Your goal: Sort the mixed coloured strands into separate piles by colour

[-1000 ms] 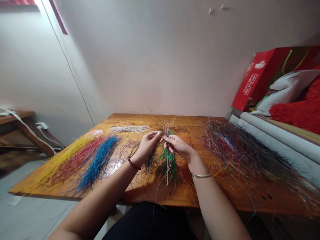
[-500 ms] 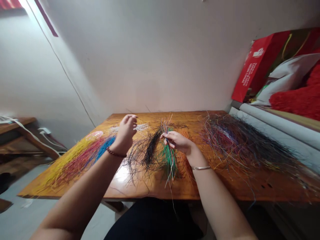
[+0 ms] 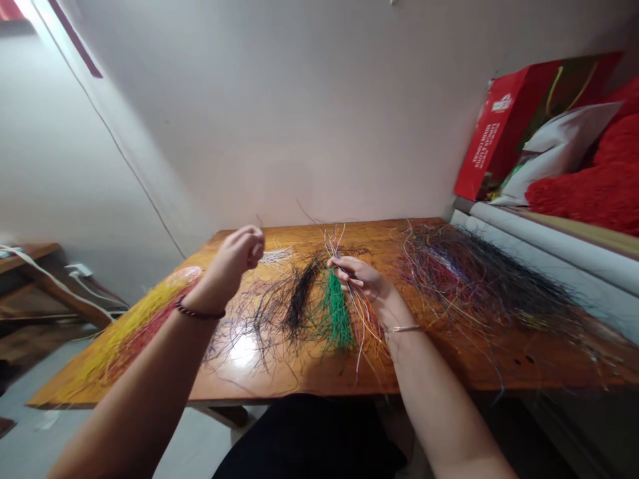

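Observation:
My right hand (image 3: 365, 278) is pinched around a loose bunch of thin wires (image 3: 364, 309) in white, orange and dark colours. Their ends fan out above and below the fingers, over the table. My left hand (image 3: 240, 254) is raised with fingers curled, near a small pile of white wires (image 3: 278, 255); anything inside its fingers is hidden. Between the hands lie a black wire bundle (image 3: 299, 299) and a green wire bundle (image 3: 338, 313). Orange wires (image 3: 372, 329) lie partly under my right hand. Yellow wires (image 3: 120, 332) and red wires (image 3: 150, 332) spread beside my left forearm.
A large tangle of mixed dark wires (image 3: 479, 286) covers the right of the wooden table (image 3: 319, 379). Beyond its right edge are pale rolls (image 3: 549, 239), a red box (image 3: 489, 133) and fluffy red material (image 3: 589, 183). A wall stands behind; a power strip (image 3: 80, 271) sits at left.
My left hand has moved left, its fingers more curled, and its arm now covers the blue wires. My right hand has shifted slightly right with its bunch, showing more of the green bundle.

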Available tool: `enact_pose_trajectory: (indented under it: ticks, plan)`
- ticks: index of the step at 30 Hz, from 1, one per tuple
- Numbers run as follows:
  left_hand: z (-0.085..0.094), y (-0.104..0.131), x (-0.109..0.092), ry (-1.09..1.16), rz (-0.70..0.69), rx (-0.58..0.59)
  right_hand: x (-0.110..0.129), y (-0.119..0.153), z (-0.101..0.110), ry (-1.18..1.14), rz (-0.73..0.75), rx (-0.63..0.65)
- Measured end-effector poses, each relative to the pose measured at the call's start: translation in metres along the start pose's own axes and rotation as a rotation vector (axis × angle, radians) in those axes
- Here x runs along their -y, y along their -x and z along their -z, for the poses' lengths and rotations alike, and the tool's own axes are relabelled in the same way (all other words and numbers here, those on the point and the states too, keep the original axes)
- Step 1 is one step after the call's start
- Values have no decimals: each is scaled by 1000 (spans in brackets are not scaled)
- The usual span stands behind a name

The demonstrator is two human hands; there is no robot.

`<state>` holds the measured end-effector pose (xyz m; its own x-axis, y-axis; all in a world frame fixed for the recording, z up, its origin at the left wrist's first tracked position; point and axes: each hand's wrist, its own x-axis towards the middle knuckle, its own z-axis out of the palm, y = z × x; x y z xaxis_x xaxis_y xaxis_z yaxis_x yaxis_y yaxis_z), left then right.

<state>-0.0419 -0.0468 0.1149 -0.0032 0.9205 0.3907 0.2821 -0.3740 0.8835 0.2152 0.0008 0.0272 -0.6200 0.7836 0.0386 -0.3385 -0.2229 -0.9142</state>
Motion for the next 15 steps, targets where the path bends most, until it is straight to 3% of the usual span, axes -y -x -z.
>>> enact_pose_trajectory:
  ticks: [2,4,7,9,11,15]
  plan:
    - [-11,-17,49,-199,79,180,1,2,-1,0,-7,20]
    - [-25,-31,94,-435,112,253,2,2,-2,9,-17,41]
    - [-42,-41,142,-637,197,376,2,1,-3,38,-29,50]
    - [-48,-43,156,-651,223,397,2,-1,-4,64,-30,36]
    - [-51,-41,158,-656,227,370,0,-3,-5,88,-30,23]
    - [-55,-29,139,-660,143,140,-6,-8,-6,179,-11,8]
